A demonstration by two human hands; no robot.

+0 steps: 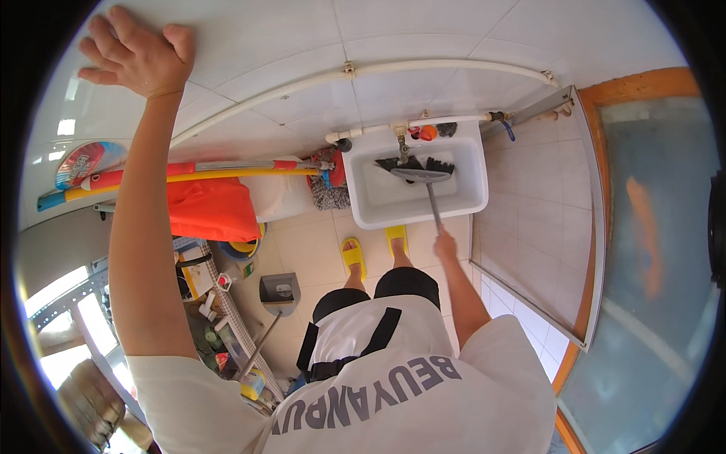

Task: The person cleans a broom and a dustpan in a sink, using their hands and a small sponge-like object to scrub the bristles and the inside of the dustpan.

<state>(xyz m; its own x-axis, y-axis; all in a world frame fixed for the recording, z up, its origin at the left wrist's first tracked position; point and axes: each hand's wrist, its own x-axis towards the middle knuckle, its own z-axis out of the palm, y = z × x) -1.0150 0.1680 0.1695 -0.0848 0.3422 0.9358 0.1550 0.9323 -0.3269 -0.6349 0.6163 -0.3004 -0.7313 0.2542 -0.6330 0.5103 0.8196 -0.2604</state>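
My right hand (446, 247) grips the handle of a broom (420, 175) with a grey head and black bristles. The broom head is inside a white sink (367, 196), under a metal tap (403, 148), its bristles towards the wall. My left hand (139, 54) is raised at the upper left against the white tiled wall (272, 34), fingers spread, holding nothing. Whether water runs from the tap cannot be told.
Mop handles and a red bag (212, 209) lie left of the sink, near a mop head (330, 196). A grey dustpan (279, 292) stands on the floor beside a cluttered shelf. A framed glazed door (652, 227) is at the right.
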